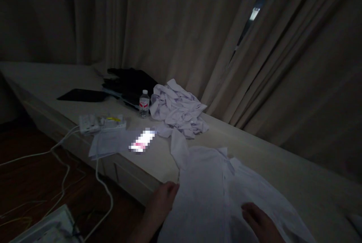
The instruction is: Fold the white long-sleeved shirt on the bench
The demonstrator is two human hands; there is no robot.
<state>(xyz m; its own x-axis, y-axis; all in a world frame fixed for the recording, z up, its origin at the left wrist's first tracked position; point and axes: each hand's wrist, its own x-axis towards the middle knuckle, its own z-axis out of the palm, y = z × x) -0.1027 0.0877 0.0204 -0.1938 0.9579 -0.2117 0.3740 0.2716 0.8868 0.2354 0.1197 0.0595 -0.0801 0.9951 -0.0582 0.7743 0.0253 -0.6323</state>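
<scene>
A white collared shirt (pixel 202 190) lies spread over the front of the bench, its button strip running down toward me and its lower part leaving the picture. At its left edge my left hand (pixel 164 197) is closed, with the fingers curled on the cloth. My right hand (pixel 258 218) sits over the right front of the shirt, fingers bent round toward the thumb and closed on the fabric; the dim light hides the exact grip. Beyond the collar rises a crumpled heap of white cloth (pixel 179 109).
Left of the heap stand a water bottle (pixel 144 104) and a dark pile of fabric (pixel 131 83). A lit phone (pixel 143 140), papers (pixel 109 143), white power strips (pixel 89 123) and a flat black object (pixel 82 95) lie along the bench. Cables hang off its edge. Curtains (pixel 175 28) close off the back.
</scene>
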